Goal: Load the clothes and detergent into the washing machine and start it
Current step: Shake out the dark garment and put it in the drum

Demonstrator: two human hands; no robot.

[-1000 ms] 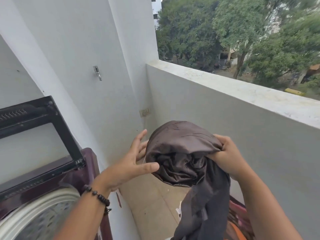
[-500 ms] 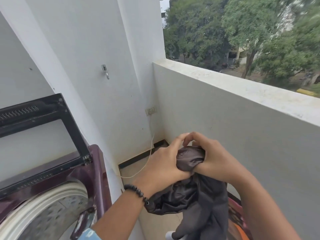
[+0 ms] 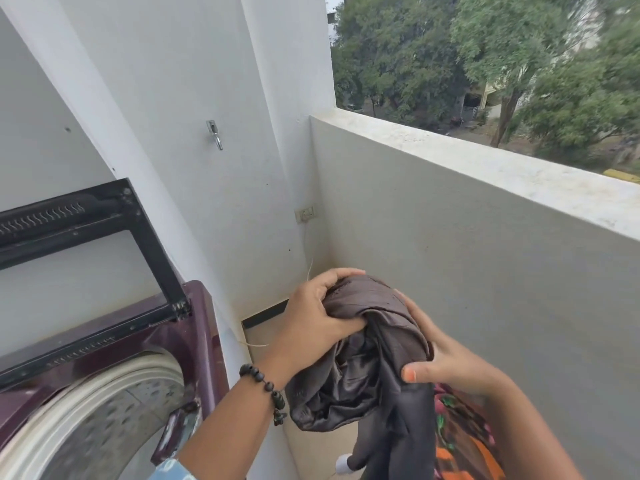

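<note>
A dark brown satin garment (image 3: pixel 367 372) is bunched between both my hands, its tail hanging down toward the floor. My left hand (image 3: pixel 317 317), with a bead bracelet at the wrist, grips the top of the bundle. My right hand (image 3: pixel 446 362) holds its right side, thumb pressed into the cloth. The maroon top-loading washing machine (image 3: pixel 194 327) stands at lower left with its black-framed lid (image 3: pixel 86 220) raised and the perforated steel drum (image 3: pixel 114 427) showing. No detergent is in view.
A waist-high balcony wall (image 3: pixel 485 258) runs along the right, with trees beyond. A colourful patterned cloth (image 3: pixel 460 441) lies below my right arm. A wall socket (image 3: pixel 304 214) with a thin cord and a metal hook (image 3: pixel 214 133) are on the white wall ahead.
My left hand, open beside the bundle a second ago, has closed on the garment's top. The bundle has dropped lower and my hands have shifted apart on it.
</note>
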